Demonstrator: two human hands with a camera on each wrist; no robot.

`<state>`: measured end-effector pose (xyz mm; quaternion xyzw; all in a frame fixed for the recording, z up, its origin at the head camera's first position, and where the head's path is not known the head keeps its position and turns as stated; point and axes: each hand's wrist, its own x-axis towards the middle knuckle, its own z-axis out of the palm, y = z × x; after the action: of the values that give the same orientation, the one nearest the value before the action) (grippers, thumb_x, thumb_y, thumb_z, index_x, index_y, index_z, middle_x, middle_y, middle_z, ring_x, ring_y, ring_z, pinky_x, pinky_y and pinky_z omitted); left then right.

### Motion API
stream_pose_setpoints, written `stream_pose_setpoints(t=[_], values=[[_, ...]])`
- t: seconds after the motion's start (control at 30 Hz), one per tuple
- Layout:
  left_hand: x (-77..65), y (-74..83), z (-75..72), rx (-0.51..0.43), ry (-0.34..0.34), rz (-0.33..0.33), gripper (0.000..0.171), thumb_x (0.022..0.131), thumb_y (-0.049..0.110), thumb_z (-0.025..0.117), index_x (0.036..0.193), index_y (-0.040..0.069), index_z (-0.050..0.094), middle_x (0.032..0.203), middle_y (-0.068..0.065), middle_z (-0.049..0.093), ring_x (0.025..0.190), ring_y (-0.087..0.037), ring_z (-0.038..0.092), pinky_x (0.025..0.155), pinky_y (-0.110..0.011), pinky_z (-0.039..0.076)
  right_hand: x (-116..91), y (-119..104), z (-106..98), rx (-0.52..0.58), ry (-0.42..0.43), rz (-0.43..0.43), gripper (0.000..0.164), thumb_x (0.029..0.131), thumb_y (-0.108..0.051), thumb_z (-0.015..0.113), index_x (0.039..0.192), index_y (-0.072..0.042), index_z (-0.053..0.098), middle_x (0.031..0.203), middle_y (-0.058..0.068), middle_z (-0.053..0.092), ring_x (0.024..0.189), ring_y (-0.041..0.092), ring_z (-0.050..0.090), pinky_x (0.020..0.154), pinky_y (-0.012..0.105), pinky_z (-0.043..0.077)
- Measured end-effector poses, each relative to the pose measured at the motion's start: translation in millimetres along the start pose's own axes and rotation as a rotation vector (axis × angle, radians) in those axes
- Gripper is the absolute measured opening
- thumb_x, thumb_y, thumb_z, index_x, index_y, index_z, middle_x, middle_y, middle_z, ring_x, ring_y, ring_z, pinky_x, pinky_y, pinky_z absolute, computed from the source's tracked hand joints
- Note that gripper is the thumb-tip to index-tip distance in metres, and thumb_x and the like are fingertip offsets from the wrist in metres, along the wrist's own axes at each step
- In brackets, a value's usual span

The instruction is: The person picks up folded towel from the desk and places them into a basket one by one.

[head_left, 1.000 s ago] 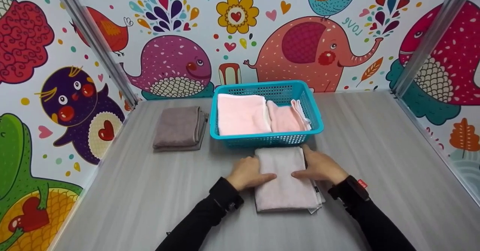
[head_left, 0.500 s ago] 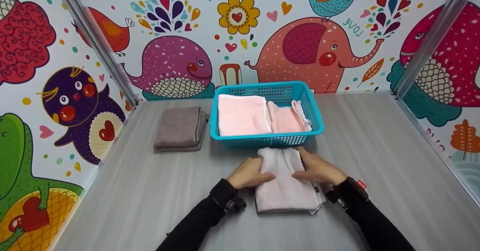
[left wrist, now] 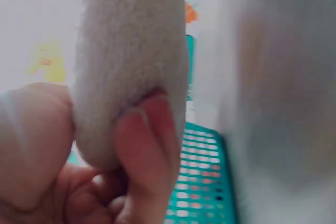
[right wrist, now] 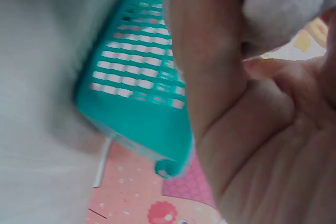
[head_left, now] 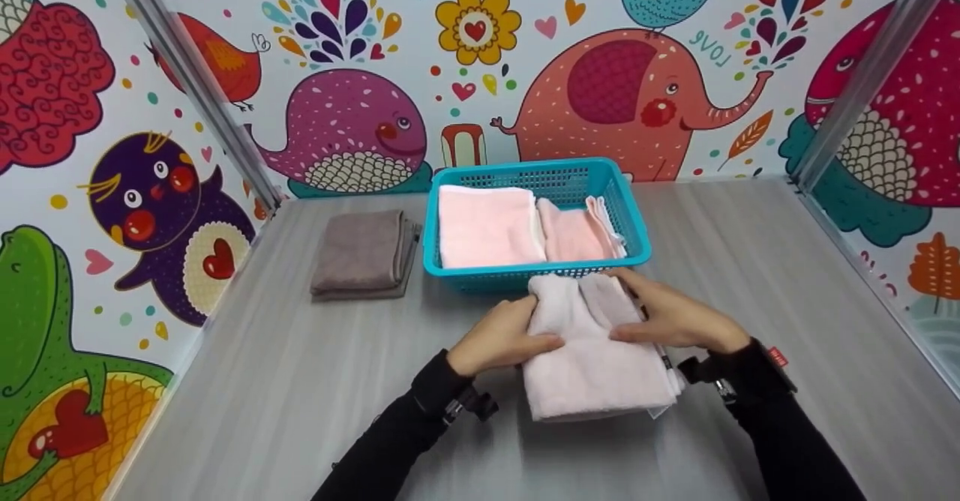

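A folded pale pink towel (head_left: 592, 381) hangs between my two hands, lifted off the table with a shadow beneath it. My left hand (head_left: 502, 340) grips its left edge, thumb on top; in the left wrist view, fingertips (left wrist: 139, 140) curl beneath the towel's thick fold (left wrist: 131, 40). My right hand (head_left: 675, 317) grips the right edge, thumb also on top. The towel's far end bulges and creases by the near rim of a turquoise basket (head_left: 536, 270). Inside the basket, a folded pink towel (head_left: 487, 227) lies left and a smaller folded pink towel (head_left: 574, 232) right.
A stack of folded brown-grey towels (head_left: 360, 253) lies on the grey table (head_left: 270, 396), left of the basket. Behind it rises a wall (head_left: 480, 73) printed with cartoon animals, with metal posts (head_left: 202, 88) at the corners.
Both hands have squeezed the towel so its far end bunches, then raised it off the table, slightly right and toward the basket. The basket and brown-grey stack stay put.
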<state>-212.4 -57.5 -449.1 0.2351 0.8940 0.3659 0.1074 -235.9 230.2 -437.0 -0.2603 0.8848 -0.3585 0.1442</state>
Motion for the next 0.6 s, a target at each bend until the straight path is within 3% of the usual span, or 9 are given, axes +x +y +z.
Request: stream_pose_setpoints(t=[0.2,0.33,0.47,0.6], values=[[-5.4,4.5,-17.7,-0.099,0.076,0.062,0.06,0.1,0.038,0.068,0.147,0.006,0.048,0.126,-0.012,0.07,0.103,-0.013,0.069,0.087,-0.031,0.056,-2.9,-6.5,-13.8,0.111,0.111,-0.074,0.086,0.09,-0.029,0.082,0.159,-0.017,0.031,0.139,0.015,0.051,0.12,0.033,0.052,0.094,0.045,0.054],[1.3,4.7,-26.0,-0.126,0.119,0.079,0.054,0.103,0.029,0.062,0.147,0.005,0.042,0.133,-0.017,0.064,0.11,-0.02,0.066,0.091,-0.038,0.055,2.3,-7.8,-25.2,0.161,0.155,-0.076,0.091,0.092,-0.024,0.08,0.164,-0.027,0.024,0.144,0.014,0.047,0.122,0.033,0.05,0.09,0.043,0.058],[23.1,9.6,-33.9,-0.135,0.207,0.053,0.043,0.102,0.02,0.06,0.136,0.006,0.038,0.128,-0.021,0.063,0.108,-0.026,0.064,0.09,-0.043,0.054,15.5,-9.8,-41.8,0.162,0.247,-0.098,0.089,0.096,-0.014,0.075,0.166,-0.027,0.021,0.138,0.017,0.049,0.115,0.034,0.056,0.085,0.039,0.059],[56.9,15.1,-41.1,-0.133,0.337,0.049,0.045,0.103,0.017,0.058,0.135,0.012,0.027,0.12,-0.024,0.066,0.1,-0.03,0.067,0.086,-0.043,0.056,38.8,-8.1,-55.7,0.12,0.457,-0.131,0.081,0.094,-0.002,0.071,0.163,-0.017,0.032,0.123,0.02,0.059,0.097,0.031,0.062,0.076,0.024,0.056]])
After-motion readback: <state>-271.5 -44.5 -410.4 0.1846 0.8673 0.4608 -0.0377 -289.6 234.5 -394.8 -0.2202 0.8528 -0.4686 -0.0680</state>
